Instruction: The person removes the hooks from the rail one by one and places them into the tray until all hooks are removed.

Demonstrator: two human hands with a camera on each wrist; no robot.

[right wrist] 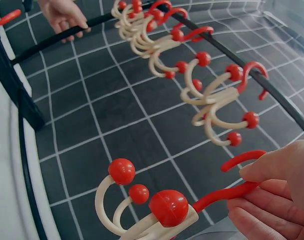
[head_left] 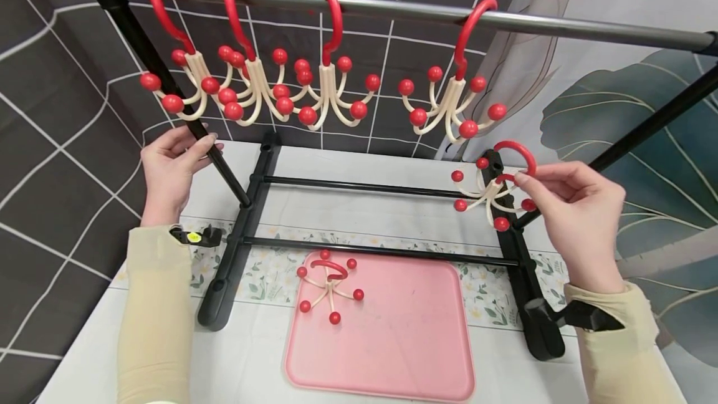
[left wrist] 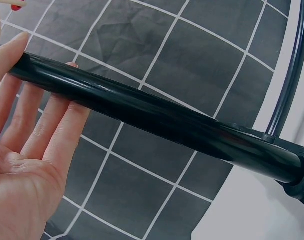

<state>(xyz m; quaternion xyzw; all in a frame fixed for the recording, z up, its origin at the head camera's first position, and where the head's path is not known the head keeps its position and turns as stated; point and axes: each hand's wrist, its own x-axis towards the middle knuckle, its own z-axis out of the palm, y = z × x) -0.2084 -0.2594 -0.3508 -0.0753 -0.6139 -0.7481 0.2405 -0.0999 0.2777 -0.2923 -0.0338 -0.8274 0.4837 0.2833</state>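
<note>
My right hand pinches the red hook of a small multi-arm hanger between thumb and fingers. This hanger has cream curved arms tipped with red balls, and it is held in the air by the rack's right side. On the left, my left hand holds the slanted black rack post, thumb on one side and fingers on the other. Several matching hangers hang by their red hooks from the top bar. Another hanger lies on the pink tray.
Two black lower rods join the rack's feet. The rack stands on a white table with a floral strip. Behind it is a dark tiled-pattern wall, and a leaf-printed curtain hangs at the right.
</note>
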